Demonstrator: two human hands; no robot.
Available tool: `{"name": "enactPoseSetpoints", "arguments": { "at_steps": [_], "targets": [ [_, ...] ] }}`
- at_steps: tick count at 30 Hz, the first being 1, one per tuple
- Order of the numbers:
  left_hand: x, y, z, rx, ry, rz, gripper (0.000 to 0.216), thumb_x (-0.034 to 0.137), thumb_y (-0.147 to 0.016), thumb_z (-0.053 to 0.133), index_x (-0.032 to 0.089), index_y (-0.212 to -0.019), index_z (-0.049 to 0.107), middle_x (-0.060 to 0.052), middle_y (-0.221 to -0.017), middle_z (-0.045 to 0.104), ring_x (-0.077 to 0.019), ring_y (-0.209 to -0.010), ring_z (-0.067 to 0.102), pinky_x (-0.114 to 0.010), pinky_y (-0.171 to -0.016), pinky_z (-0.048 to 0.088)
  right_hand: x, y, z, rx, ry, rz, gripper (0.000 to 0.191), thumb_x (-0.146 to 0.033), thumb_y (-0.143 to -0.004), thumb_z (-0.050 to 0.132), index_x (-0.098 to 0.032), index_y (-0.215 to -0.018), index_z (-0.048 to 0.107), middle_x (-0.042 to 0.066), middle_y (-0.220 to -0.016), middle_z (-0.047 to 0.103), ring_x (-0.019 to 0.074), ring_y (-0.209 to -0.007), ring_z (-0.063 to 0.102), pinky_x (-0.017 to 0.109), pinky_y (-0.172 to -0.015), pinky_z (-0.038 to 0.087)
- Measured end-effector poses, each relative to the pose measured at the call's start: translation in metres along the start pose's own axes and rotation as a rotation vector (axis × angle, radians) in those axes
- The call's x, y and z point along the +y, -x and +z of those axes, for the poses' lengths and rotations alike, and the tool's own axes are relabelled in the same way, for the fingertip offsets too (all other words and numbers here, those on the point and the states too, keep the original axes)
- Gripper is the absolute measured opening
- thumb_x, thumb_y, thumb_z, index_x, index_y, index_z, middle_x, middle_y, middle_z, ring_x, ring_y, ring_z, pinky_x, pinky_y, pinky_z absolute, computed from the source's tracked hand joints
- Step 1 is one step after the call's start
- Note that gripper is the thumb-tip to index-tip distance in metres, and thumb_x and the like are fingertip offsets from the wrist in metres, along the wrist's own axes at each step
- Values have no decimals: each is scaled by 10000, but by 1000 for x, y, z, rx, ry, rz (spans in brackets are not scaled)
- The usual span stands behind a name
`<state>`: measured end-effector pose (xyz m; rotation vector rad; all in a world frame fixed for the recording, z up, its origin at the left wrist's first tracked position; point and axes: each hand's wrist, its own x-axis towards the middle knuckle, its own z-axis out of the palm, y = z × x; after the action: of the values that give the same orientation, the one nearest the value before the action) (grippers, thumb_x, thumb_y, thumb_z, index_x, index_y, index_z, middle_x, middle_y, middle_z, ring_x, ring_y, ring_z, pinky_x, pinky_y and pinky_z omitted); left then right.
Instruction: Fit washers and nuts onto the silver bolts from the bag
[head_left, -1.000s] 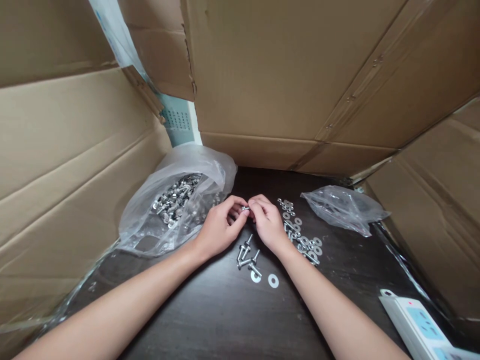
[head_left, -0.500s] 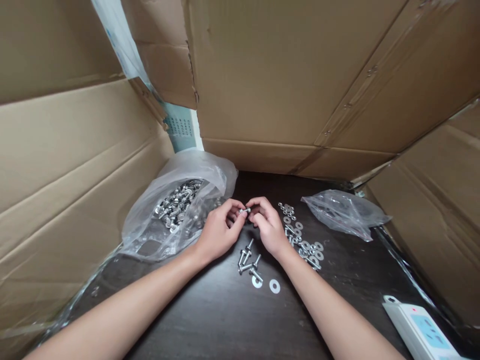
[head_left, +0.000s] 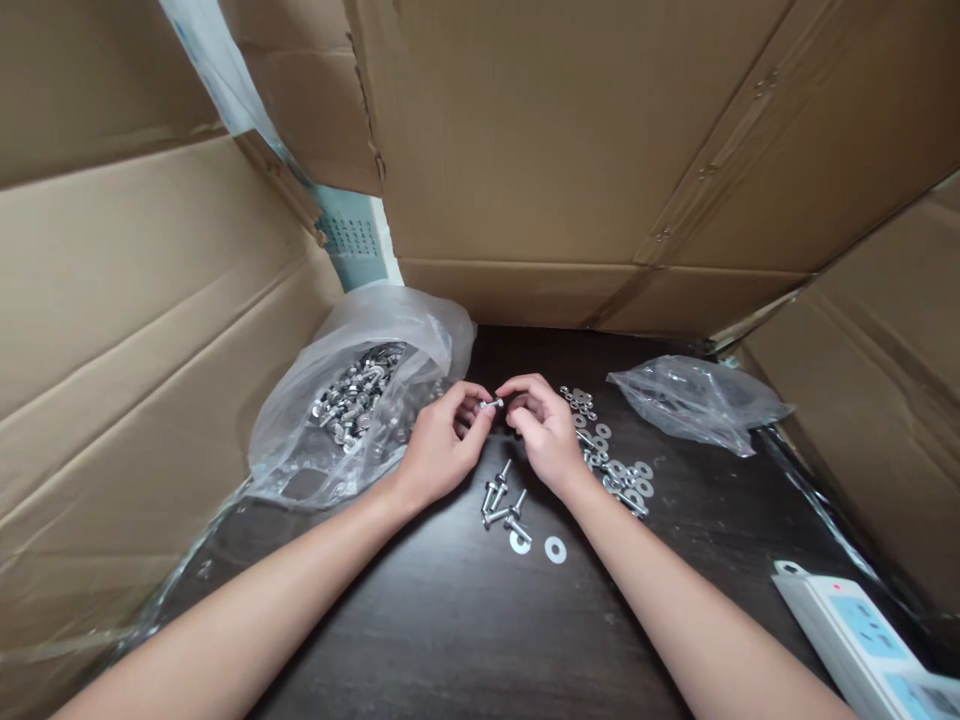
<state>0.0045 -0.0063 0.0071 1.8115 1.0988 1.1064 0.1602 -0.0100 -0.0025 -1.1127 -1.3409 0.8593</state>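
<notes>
Between the thumb and fingers of my left hand [head_left: 448, 440] a small metal bolt [head_left: 491, 404] is pinched, lying roughly level with its end pointing right. My right hand [head_left: 546, 430] is curled close by; its index fingertip is at the bolt's right end, while the thumb stands apart from it. Whether that fingertip touches the bolt, I cannot tell. Below the hands lies a small group of bolts [head_left: 504, 505] with nuts or washers on them. Two flat washers, one partly under a bolt and one loose washer [head_left: 555, 550], are nearest me.
A clear plastic bag [head_left: 277, 440] full of metal hardware lies open at left. Loose washers and bolts [head_left: 619, 480] spread right of my right hand. Behind them rests another plastic bag [head_left: 697, 405]. A power strip [head_left: 847, 640] sits front right. Cardboard walls [head_left: 525, 150] enclose the dark table [head_left: 420, 620].
The whole view has shifted slightly, so the table things appear higher. My left hand still pinches the bolt; my right thumb has come a little farther from it.
</notes>
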Motion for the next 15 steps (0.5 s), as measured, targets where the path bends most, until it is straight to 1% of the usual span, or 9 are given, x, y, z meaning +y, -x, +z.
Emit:
{"name": "enactPoseSetpoints", "arguments": {
  "at_steps": [3,6,8,12,15],
  "targets": [
    [0,0,0,-13,3,8,134,294,-954,568,186,-1016,619,-34,-875,690,-162,-774,654,-265,-672,520,2,-1,1,-13,40,-8,173,-161,-702,521,-202,-815,646,29,-936,570,153,-714,533,309,-624,420],
    [0,1,0,-16,12,9,136,302,-959,566,188,-1018,608,-35,-890,693,-164,-789,659,-269,-687,525,4,-2,1,-6,84,-15,97,-159,-705,534,-203,-710,620,34,-891,580,179,-784,555,313,-658,425],
    [0,0,0,-11,11,4,139,303,-957,571,187,-1026,605,-36,-892,698,-162,-788,663,-267,-690,527,5,-2,2,-1,99,-14,86,-174,-716,539,-208,-683,611,37,-878,584,189,-811,563,311,-664,433],
    [1,0,0,-21,5,12,134,301,-954,576,187,-1016,612,-40,-898,706,-157,-781,669,-257,-686,530,4,-3,2,4,100,-15,94,-174,-714,542,-211,-716,628,34,-896,589,177,-774,560,302,-643,438],
    [2,-1,0,-15,-1,18,132,298,-952,576,187,-1008,619,-36,-886,707,-151,-762,669,-248,-667,528,3,-2,2,2,68,-26,151,-160,-712,539,-213,-790,658,31,-919,595,162,-734,554,293,-627,442]
  ]
}}
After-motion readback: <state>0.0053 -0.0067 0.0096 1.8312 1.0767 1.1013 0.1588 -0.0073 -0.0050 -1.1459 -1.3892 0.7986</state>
